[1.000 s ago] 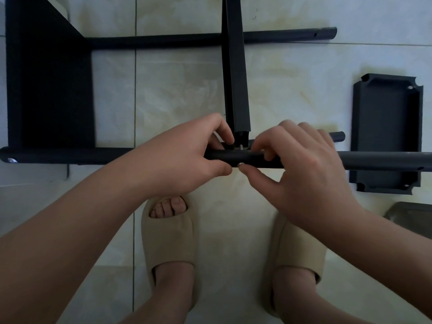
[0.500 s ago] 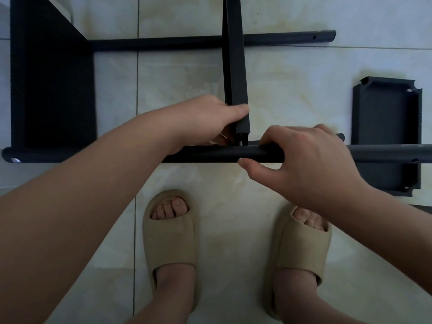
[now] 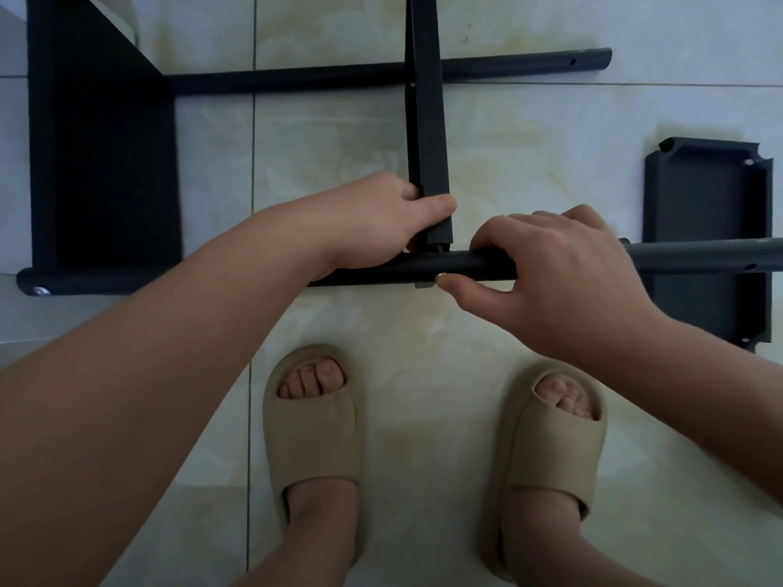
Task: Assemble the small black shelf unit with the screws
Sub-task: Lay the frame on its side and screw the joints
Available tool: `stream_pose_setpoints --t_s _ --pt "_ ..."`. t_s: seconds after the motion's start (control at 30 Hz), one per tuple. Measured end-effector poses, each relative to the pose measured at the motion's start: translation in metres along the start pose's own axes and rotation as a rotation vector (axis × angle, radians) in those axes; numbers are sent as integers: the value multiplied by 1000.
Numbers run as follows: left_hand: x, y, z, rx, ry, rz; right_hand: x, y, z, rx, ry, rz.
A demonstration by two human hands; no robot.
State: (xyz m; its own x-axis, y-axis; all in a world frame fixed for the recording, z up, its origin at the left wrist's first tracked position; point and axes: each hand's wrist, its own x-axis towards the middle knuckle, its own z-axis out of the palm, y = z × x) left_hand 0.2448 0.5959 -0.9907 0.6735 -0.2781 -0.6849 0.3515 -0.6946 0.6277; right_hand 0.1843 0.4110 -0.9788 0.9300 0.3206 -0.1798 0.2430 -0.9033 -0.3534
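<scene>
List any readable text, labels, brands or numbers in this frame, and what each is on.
None can be read.
Tube, panel, tray, slippers, floor: no print, label or logo shows.
The spots under the left hand and right hand are hidden.
</scene>
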Motion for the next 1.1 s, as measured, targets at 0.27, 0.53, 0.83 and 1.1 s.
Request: stream_pose_setpoints --t_s 0.27,0.53,0.83,1.1 --pt "1 -4 -1 -18 -11 20 2 -1 2 -2 -5 -22" --pt "2 -5 -3 4 0 14 3 -1 3 6 -1 -21" --pt "1 -7 -8 45 -51 0 10 2 3 14 -20 5" --pt "3 -7 -10 51 -61 71 17 5 3 -11 -63 1"
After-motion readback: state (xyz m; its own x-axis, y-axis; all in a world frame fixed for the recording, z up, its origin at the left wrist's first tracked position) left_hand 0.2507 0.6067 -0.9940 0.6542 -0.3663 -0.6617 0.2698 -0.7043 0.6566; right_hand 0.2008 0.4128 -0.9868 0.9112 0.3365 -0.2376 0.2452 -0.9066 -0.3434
